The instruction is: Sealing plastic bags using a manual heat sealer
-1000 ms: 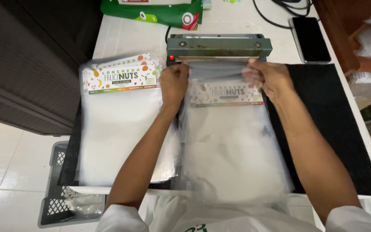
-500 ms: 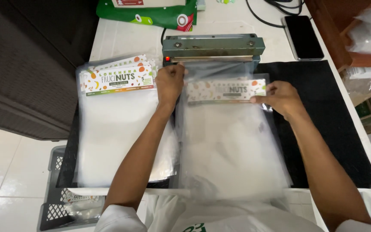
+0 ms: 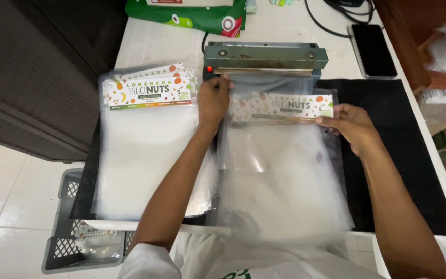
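The left hand (image 3: 213,99) lay flat on the left top corner of a clear bag (image 3: 280,170), its fingers (image 3: 222,81) stretched toward the sealer (image 3: 264,58) and pressing the film down rather than pinching it. The right hand (image 3: 351,125) held the bag's right edge just below the printed card (image 3: 282,107), thumb on top; whether the other fingers curled under the film could not be told. The bag lay lengthwise on a black mat (image 3: 414,155) on the counter (image 3: 150,44), its open top just short of, or barely under, the sealer's bar; the pictures did not settle which.

The risks, as I judged them, began at those fingers. The left fingertips sat close to the sealing bar beside a small red light (image 3: 209,68), so a burn or pinch was possible if the bar came down while they stayed there. The film looked slack and rippled, so uneven tension between the two hands could have folded a crease into the mouth and left a weak seam. The card lay slightly skewed inside; it could have slid up into the seal line.

Further out, a pile of like bags (image 3: 148,150) overlapped the left forearm's side and could have been dragged askew. A phone (image 3: 372,50) lay just past the sealer's right end, and a crate (image 3: 81,232) stood on the floor below.
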